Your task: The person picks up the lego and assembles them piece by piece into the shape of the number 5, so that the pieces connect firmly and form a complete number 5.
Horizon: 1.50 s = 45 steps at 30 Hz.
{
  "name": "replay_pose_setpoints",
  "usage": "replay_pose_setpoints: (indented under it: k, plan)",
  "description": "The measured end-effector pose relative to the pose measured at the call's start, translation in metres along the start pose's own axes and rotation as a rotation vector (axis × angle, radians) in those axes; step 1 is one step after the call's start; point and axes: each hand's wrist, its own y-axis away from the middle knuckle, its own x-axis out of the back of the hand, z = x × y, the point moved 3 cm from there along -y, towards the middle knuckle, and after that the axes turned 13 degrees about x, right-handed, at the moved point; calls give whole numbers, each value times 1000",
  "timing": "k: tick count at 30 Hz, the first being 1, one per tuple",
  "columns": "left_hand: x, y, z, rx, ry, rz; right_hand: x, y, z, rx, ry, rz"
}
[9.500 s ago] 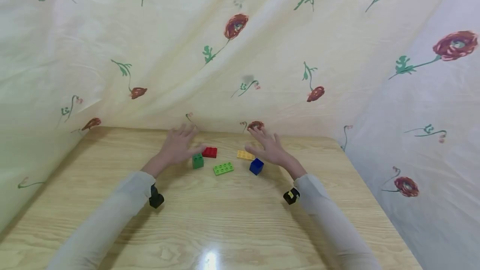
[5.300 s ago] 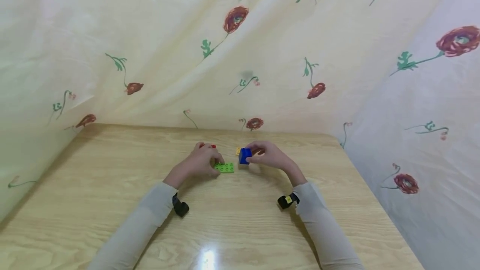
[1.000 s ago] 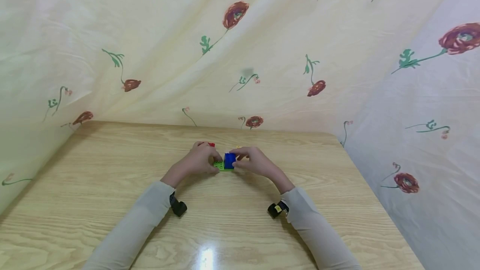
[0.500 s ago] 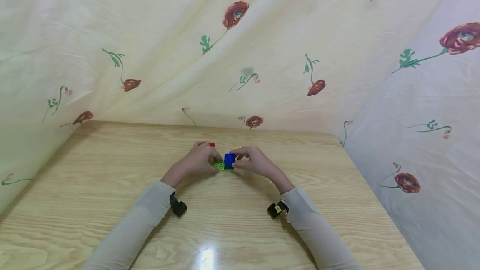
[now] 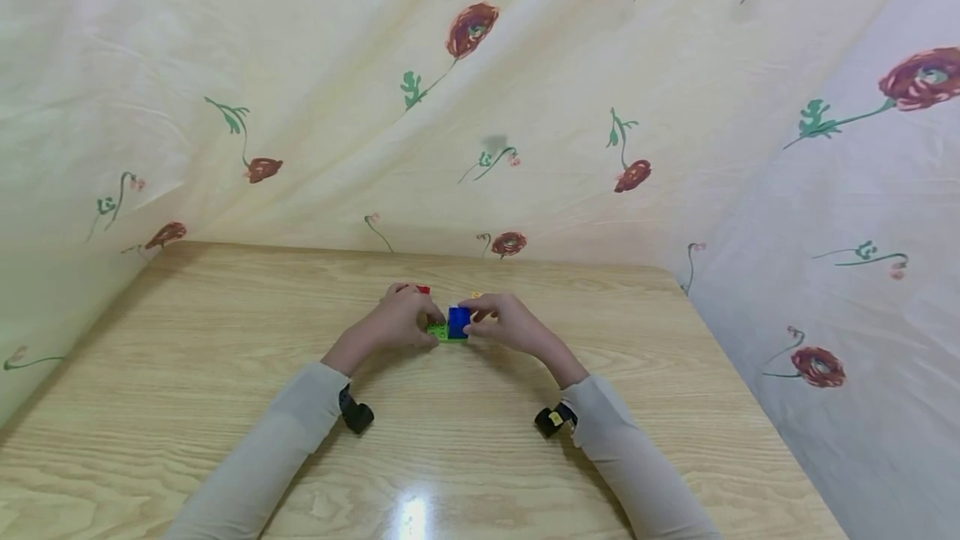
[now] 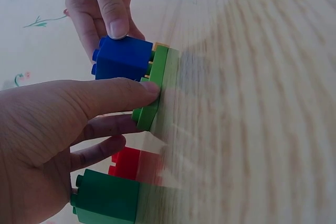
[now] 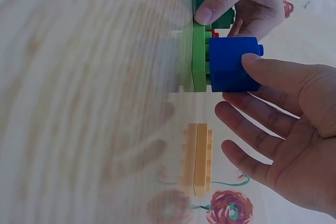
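A flat light green brick (image 5: 438, 330) (image 6: 156, 87) (image 7: 199, 59) lies on the table, its left end pinched between the thumb and fingers of my left hand (image 5: 393, 319) (image 6: 58, 108). My right hand (image 5: 513, 323) (image 7: 294, 108) grips a blue brick (image 5: 459, 322) (image 6: 123, 57) (image 7: 233, 64) by thumb and fingers over the light green brick's right end. In the wrist views green studs show in a narrow gap between the two bricks. A dark green brick (image 6: 107, 198) (image 7: 227, 18) stands beside my left hand, hidden from the head view.
Behind my left hand lies a red brick (image 5: 423, 290) (image 6: 127, 163), partly covered. The yellow-orange brick (image 5: 476, 295) (image 7: 196, 158) is behind my right hand. A wooden table (image 5: 450, 457) bears everything, with a flowered cloth (image 5: 337, 165) hanging at its back and sides.
Since the earliest frame, my left hand has taken hold of the light green brick, and my right hand has gripped the blue brick and carried it left over it. Over the last second, almost nothing moved.
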Motion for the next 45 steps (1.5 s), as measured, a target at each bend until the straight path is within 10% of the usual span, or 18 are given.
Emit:
replay_pose_setpoints:
  k: [45]
  plan:
    - [1, 1, 0, 3, 8, -6, -1, 0, 1, -31, -12, 19]
